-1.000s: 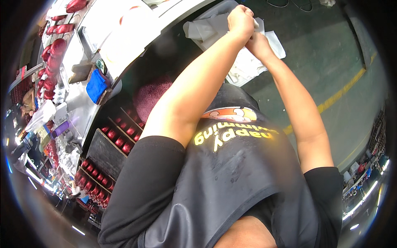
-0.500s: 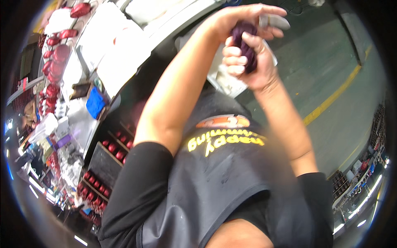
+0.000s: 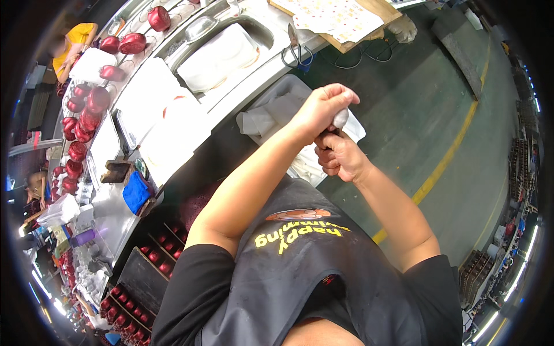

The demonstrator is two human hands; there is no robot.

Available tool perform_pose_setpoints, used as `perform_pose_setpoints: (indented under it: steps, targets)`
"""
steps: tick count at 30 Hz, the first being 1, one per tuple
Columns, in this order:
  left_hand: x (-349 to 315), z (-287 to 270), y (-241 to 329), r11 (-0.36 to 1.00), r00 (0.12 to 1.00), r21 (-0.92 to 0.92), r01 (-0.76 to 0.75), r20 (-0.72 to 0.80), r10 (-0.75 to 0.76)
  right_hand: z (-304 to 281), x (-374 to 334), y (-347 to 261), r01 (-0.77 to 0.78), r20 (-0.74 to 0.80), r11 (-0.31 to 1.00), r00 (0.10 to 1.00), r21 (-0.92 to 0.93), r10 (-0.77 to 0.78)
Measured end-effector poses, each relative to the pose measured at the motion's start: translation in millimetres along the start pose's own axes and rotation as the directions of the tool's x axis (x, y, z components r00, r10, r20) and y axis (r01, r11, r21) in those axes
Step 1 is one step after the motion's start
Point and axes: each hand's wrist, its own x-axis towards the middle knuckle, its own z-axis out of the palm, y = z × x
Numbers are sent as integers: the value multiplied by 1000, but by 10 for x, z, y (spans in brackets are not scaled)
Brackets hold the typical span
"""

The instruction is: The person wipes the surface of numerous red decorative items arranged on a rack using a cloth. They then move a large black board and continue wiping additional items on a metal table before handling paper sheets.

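Observation:
My left hand (image 3: 325, 112) is above the basin, its fingers curled over toward my right hand; a pale grey cover (image 3: 341, 119) wraps one fingertip. Right below it and touching it, my right hand (image 3: 344, 158) is closed in a fist. Only a dark sliver of the purple bundle (image 3: 333, 130) shows between the two hands; most of it is hidden by fingers. Under the hands stands a pale plastic basin (image 3: 295, 86) with white cloth (image 3: 259, 120) hanging in it.
At the left runs a workbench with a sink (image 3: 265, 36), white sheets, scissors (image 3: 297, 49) and a wooden board (image 3: 378, 11) with paper. Several dark red rounded pieces (image 3: 98, 99) line the bench. A blue sponge-like block (image 3: 136, 193) sits nearer. Someone in yellow (image 3: 81, 34) is far left.
Both hands have come lower and closer to my body. My left hand has curled in from spread fingers, and the dark purple bundle in my right hand is now mostly hidden.

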Motion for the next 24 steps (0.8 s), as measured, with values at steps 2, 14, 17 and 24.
perform_pose_setpoints:
  steps: [2, 14, 17, 24]
  targets:
    - [36, -11, -134, 990, 1000, 139, -6, -20, 9, -6, 65, 106, 16, -113, 996, 993, -93, -26]
    - [347, -320, -996, 749, 884, 659, 69, -388, 260, -856, 1189, 1017, 29, -60, 137, 793, -990, -606]
    - [325, -344, -1087, 760, 800, 641, 104, -508, 319, -938, 1270, 1194, 125, -164, 364, 729, -923, -665]
    - [174, -411, -537, 896, 998, 442, 51, -3, -56, -274, 465, 652, 125, -291, 929, 928, -349, -234]
